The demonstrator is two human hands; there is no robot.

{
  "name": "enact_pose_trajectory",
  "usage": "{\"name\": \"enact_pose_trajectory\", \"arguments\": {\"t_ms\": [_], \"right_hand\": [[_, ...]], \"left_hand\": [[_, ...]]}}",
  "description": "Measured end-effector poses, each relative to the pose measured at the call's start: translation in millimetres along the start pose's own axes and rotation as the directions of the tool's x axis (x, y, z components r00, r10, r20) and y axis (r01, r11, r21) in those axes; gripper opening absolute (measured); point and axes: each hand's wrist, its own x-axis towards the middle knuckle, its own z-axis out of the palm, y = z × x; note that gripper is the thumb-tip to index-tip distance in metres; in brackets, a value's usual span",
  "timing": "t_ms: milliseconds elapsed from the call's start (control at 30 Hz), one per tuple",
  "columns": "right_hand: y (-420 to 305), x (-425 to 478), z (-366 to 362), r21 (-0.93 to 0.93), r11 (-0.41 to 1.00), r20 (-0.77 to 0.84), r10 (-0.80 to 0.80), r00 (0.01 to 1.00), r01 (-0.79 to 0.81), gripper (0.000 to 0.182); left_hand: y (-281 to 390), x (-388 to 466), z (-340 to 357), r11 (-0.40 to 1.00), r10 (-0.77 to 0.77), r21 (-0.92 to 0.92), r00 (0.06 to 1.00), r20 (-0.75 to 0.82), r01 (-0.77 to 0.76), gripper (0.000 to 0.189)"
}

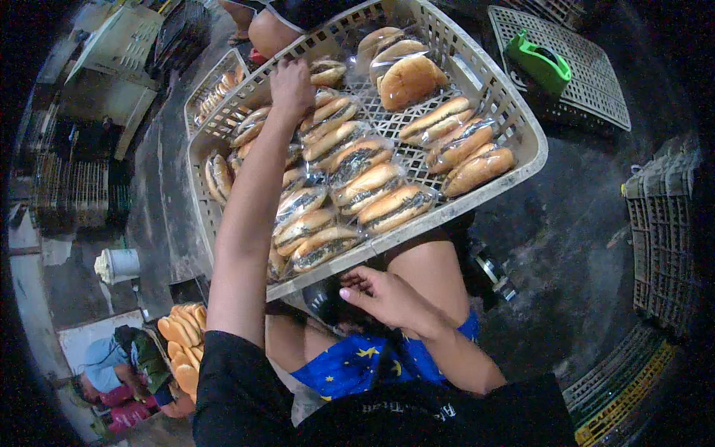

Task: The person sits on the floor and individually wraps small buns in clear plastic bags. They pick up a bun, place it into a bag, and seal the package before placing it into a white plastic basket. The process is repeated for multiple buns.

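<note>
A large off-white plastic crate (486, 195) stands before me, holding rows of filled bread rolls (396, 207) in clear plastic wrapping. My left hand (292, 88) reaches over the rolls to the crate's far left side, near its slotted wall; its fingers are partly hidden, so whether it grips anything is unclear. By the near rim, just outside the crate, my right hand (380, 293) hangs above my lap with bent fingers apart and nothing visible in it. Rounder wrapped buns (410, 81) lie at the crate's far end.
A green tape dispenser (539, 64) rests on an upturned perforated crate (592, 72) at upper right. Another bread crate (192, 106) adjoins at left. Stacked crates (662, 240) stand right. A white bucket (122, 265), unwrapped rolls (181, 335) and a person (128, 363) are at lower left.
</note>
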Motion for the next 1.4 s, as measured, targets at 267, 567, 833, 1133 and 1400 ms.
{"name": "enact_pose_trajectory", "arguments": {"t_ms": [267,567,833,1133,1400], "right_hand": [[-5.3,-7.3,-6.5,0.753,0.613,0.041,-0.408,0.912,0.241,0.066],[16.4,-89.0,47.8,-0.315,0.915,-0.230,-0.331,0.915,0.252,0.035],[-18.0,-101.1,60.9,-0.467,0.840,-0.342,-0.461,0.819,0.277,0.021],[-15.9,-66.3,89.7,0.229,0.959,-0.047,0.184,0.982,-0.168,0.023],[-30.3,-70.7,97.2,-0.347,0.763,0.093,-0.550,0.830,0.545,0.017]], "left_hand": [[22.2,-190.3,-126.2,0.591,-0.318,-0.747,0.763,-0.562,-0.304,0.025],[118.3,-398.9,-173.1,-0.601,-0.345,-0.785,0.838,0.423,0.149,0.082],[127.9,-434.6,-174.0,-0.857,-0.136,-0.504,0.892,0.430,0.112,0.082],[108.7,-426.1,-181.6,-0.718,-0.203,-0.696,0.954,0.221,0.009,0.058],[115.9,-435.6,-175.1,-0.681,-0.345,-0.730,0.903,0.256,-0.054,0.030]]}}
